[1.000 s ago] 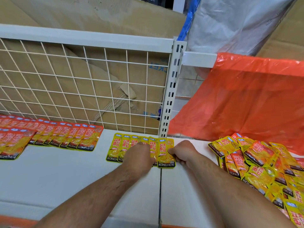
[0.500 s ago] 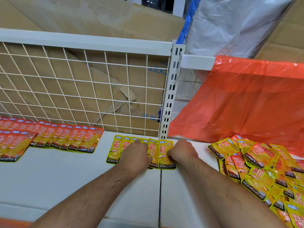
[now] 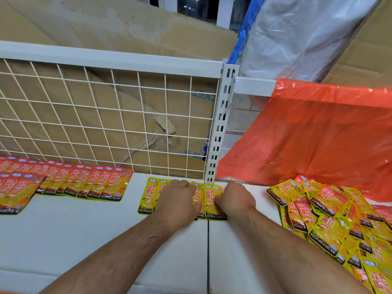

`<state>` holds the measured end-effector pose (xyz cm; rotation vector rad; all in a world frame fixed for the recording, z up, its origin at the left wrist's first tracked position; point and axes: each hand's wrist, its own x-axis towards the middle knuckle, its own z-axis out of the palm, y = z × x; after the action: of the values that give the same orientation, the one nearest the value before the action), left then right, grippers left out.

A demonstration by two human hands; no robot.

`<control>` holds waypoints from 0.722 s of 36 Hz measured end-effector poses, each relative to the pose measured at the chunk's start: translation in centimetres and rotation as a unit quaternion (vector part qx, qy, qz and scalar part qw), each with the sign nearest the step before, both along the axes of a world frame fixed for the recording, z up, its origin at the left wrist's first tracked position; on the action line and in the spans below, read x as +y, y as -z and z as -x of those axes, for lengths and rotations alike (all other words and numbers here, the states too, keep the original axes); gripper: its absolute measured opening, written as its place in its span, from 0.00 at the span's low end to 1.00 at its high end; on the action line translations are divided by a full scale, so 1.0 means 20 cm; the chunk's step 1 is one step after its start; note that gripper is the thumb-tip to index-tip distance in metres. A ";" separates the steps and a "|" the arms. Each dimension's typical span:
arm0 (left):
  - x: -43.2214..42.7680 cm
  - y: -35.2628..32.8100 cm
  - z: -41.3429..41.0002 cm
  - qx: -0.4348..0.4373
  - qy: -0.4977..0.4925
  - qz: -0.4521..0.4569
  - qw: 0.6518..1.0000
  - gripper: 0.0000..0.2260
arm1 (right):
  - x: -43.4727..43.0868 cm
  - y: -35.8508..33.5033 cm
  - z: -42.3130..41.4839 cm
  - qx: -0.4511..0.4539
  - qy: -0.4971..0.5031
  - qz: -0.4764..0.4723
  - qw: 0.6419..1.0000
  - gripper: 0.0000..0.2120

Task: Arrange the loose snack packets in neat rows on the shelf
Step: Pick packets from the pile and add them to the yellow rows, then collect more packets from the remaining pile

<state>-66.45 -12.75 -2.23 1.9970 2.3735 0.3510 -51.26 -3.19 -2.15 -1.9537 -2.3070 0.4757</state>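
My left hand has slid up, lying flat across the yellow row at frame centre. My right hand pinches its end packet, grip narrow. The row looks squared; the loose pile waits lower right on the shelf.

The white shelf carries overlapping rows of red packets at the left, a short yellow row mid-back, and a loose yellow heap at the right.
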 end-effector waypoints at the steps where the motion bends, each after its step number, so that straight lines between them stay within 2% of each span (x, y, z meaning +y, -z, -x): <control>1: 0.00 0.00 0.00 -0.002 0.009 -0.004 1.000 0.23 | -0.02 0.00 -0.01 0.006 -0.004 -0.006 1.000 0.18; 5: 0.01 -0.01 -0.02 0.005 0.045 -0.011 0.999 0.24 | -0.10 0.01 -0.06 0.002 -0.057 -0.036 0.998 0.15; 12: 0.03 0.02 -0.12 0.008 0.131 -0.006 0.991 0.31 | -0.28 -0.02 -0.23 -0.057 -0.106 -0.083 0.989 0.25; 16: 0.04 0.04 -0.20 -0.002 0.169 -0.017 0.985 0.29 | -0.39 -0.04 -0.34 -0.067 -0.081 -0.101 0.989 0.24; 20: 0.03 0.00 -0.32 -0.012 0.203 0.001 0.979 0.31 | -0.49 -0.05 -0.47 -0.068 -0.033 -0.138 0.988 0.25; 26: -0.04 -0.04 -0.56 -0.012 0.236 -0.014 0.972 0.31 | -0.59 -0.07 -0.71 -0.108 -0.015 -0.150 0.983 0.29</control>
<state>-55.21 -13.56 -1.41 2.4558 1.8010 0.3834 -36.99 -15.02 -0.76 -1.9045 -2.3656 -0.0874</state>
